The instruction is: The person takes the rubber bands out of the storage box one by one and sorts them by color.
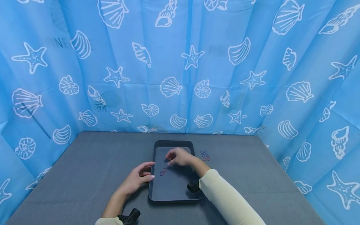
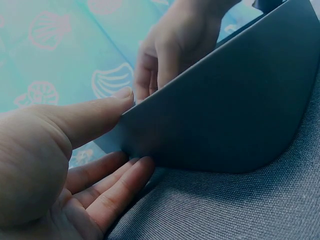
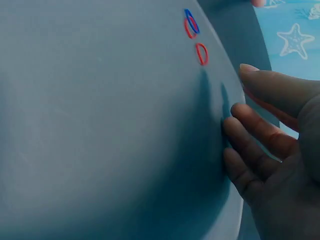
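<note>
Cream sleeve [image 1: 230, 200] in the foreground, a person's right hand [image 1: 180, 156] hangs over a dark grey tray [image 1: 170, 191], fingers loosely bent, thumb apart, nothing visible in its hold; the left hand [image 1: 135, 180], fingers and thumb parted, touches the tray's left edge. Inside, toward that edge, a blue ring [image 3: 195, 25] overlaps a red ring [image 3: 186, 30], a second red ring [image 3: 198, 55] just beside them. Six other rings [image 1: 205, 155], blue and red, lie on the grey table [image 1: 242, 165] right of the tray.

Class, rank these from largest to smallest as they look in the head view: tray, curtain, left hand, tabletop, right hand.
1. Curtain
2. Tabletop
3. Tray
4. Left hand and right hand: too alike to rank
</note>
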### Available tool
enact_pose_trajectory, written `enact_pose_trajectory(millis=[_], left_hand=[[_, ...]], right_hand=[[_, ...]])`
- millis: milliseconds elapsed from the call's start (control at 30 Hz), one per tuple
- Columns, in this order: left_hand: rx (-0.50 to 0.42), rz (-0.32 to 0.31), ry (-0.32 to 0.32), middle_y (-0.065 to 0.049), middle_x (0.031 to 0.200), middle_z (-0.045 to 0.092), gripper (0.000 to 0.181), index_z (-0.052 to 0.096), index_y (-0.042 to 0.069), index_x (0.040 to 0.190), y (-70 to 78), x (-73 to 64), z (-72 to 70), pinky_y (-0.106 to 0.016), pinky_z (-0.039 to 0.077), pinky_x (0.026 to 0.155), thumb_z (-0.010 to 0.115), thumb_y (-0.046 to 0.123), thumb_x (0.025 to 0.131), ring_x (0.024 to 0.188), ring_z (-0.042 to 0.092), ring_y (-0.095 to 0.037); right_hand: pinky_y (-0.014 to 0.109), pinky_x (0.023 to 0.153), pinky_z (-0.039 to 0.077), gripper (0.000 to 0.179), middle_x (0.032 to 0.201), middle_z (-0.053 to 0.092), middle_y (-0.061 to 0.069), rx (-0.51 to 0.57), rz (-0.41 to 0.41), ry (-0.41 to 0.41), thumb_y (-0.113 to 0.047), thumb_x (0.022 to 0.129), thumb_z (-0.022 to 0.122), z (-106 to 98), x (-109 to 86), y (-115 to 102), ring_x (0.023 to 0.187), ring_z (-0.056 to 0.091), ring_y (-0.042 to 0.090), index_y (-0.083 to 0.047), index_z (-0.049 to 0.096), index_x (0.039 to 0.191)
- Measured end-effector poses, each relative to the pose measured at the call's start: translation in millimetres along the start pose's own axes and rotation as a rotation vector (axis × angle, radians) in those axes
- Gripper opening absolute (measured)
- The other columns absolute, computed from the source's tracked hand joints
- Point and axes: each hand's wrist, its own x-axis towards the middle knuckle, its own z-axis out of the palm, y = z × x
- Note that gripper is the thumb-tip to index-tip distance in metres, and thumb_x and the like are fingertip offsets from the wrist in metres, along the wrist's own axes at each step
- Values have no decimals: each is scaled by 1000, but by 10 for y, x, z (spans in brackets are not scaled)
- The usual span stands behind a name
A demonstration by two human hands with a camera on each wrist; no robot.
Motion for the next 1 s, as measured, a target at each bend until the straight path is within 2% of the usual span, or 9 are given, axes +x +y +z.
enact_pose_trajectory(millis=[267, 533, 667, 1000], left_hand=[[-5, -2, 13, -19, 142, 45, 51, 52, 15, 139, 31, -14, 25, -48, 50, 89, 69, 14, 91, 113, 57, -29], [-7, -2, 13, -19, 142, 45, 51, 53, 15, 139, 50, -26, 20, -47, 51, 87, 70, 14, 90, 112, 57, -29], [-3, -9, 24, -19, 142, 46, 50, 54, 16, 138, 59, -29, 24, -47, 51, 87, 70, 14, 90, 111, 58, -28], [-3, 7, 16, -20, 142, 44, 52, 52, 14, 139, 36, -33, 18, -48, 51, 87, 70, 12, 90, 112, 57, -29]], right_hand=[[26, 70, 45, 14, 81, 61, -7, -28, -4, -73, -11, 85, 73, 96, 35, -20, 77, 55, 9, -15, 73, 99], [25, 67, 43, 7, 77, 60, -6, -59, 37, -54, -13, 85, 75, 202, 52, -62, 72, 54, 9, -19, 71, 86], [25, 66, 43, 5, 76, 59, -7, -102, 34, -56, -14, 86, 75, 228, 51, -83, 71, 53, 9, -16, 70, 84], [24, 64, 44, 12, 74, 60, -8, -105, 39, -42, -16, 87, 73, 249, 44, -51, 68, 55, 8, -19, 68, 76]])
